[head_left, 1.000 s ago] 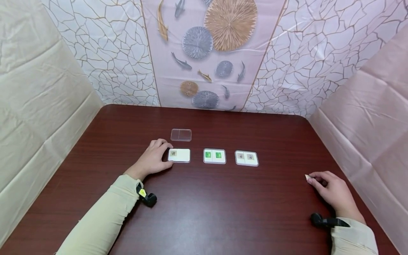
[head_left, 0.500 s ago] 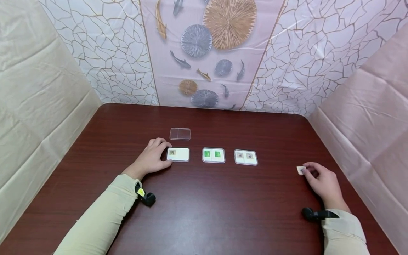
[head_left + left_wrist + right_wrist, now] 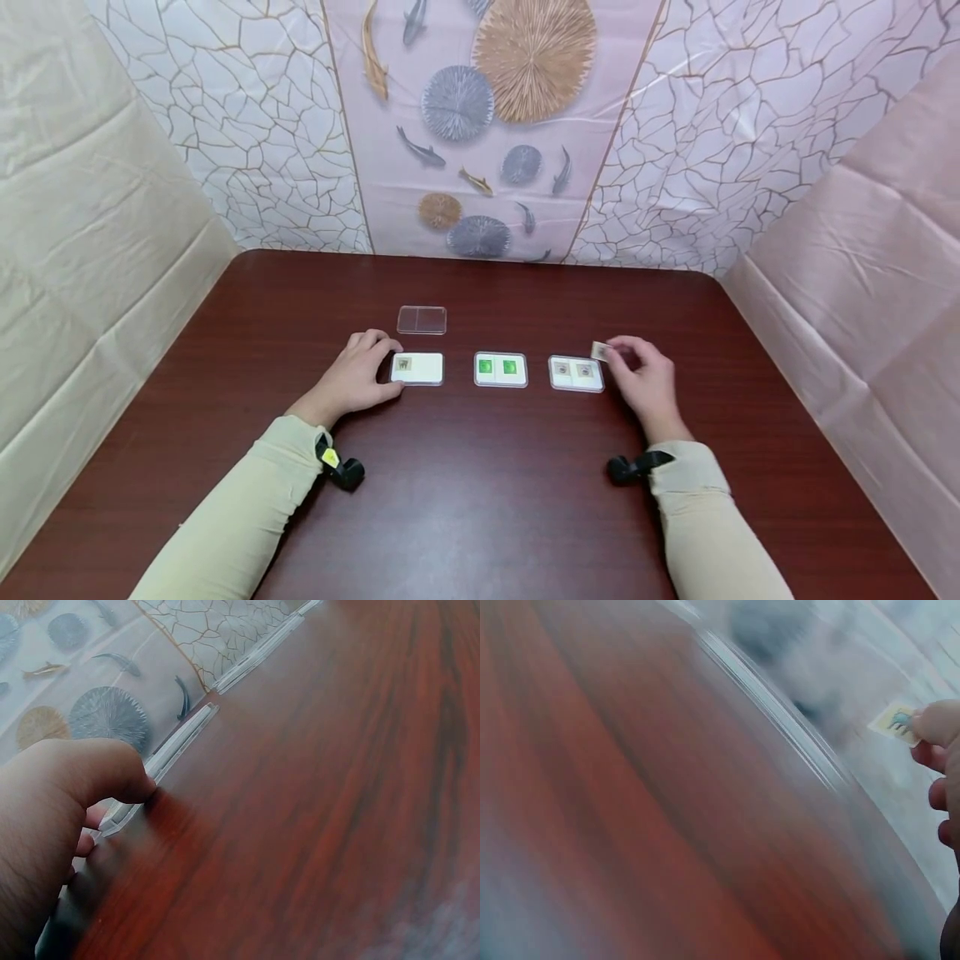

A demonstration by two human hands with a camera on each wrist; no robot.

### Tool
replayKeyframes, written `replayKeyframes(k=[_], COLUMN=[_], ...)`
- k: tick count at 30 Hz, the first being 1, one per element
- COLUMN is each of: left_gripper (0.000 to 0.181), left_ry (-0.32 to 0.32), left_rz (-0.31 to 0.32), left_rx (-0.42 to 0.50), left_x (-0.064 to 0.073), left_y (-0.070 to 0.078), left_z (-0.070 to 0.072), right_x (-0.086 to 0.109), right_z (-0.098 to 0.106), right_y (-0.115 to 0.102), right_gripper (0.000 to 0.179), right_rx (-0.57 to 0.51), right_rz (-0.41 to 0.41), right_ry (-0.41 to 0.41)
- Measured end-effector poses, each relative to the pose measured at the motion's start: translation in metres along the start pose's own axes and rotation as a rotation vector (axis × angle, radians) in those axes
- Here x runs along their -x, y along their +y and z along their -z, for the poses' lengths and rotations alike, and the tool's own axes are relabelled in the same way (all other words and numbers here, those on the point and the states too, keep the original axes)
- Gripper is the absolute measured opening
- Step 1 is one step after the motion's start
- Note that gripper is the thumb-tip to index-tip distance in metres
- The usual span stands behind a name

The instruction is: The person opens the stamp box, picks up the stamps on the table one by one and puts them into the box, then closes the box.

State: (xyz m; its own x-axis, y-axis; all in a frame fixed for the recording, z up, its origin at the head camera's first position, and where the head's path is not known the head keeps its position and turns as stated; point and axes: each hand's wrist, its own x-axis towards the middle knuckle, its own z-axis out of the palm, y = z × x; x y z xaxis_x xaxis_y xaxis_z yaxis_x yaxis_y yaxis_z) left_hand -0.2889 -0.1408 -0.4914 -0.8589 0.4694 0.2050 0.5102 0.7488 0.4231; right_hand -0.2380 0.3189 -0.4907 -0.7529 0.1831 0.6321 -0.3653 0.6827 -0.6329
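Note:
My left hand grips the left end of a flat white case, thumb on the near edge and fingers on the far edge. A small stamp with a dark picture lies in the case's left half; its right half is plain white. My right hand pinches a small pale stamp between thumb and fingers, just above and beside the right-hand case. In the right wrist view, that stamp shows a bluish figure on a yellowish ground.
A clear lid lies behind the left case. The middle case holds two green stamps, the right one two greyish stamps. The dark red wooden table has patterned cloth behind it and plain cloth at both sides.
My right hand has moved left and farther from me, carrying the stamp from the table's right side to the right-hand case. The left hand stays at its case.

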Motion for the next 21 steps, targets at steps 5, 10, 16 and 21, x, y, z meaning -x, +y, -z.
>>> replayKeyframes(k=[5, 10, 16, 21], left_gripper=[0.054, 0.054, 0.053, 0.053], left_ry=[0.004, 0.003, 0.014, 0.012], left_rz=[-0.004, -0.006, -0.006, -0.007], left_rx=[0.005, -0.001, -0.004, -0.009], left_x=[0.001, 0.001, 0.003, 0.001], left_y=[0.001, 0.0, 0.001, 0.003], left_z=[-0.002, -0.001, 0.002, 0.002], right_x=[-0.001, 0.002, 0.009, 0.015], right_z=[-0.051, -0.095, -0.137, -0.16], right_y=[-0.034, -0.066, -0.111, -0.137], right_gripper=[0.01, 0.009, 0.007, 0.008], right_rx=[-0.07, -0.075, -0.016, 0.075], right_rz=[0.09, 0.163, 0.194, 0.195], right_ry=[-0.018, -0.059, -0.168, -0.231])
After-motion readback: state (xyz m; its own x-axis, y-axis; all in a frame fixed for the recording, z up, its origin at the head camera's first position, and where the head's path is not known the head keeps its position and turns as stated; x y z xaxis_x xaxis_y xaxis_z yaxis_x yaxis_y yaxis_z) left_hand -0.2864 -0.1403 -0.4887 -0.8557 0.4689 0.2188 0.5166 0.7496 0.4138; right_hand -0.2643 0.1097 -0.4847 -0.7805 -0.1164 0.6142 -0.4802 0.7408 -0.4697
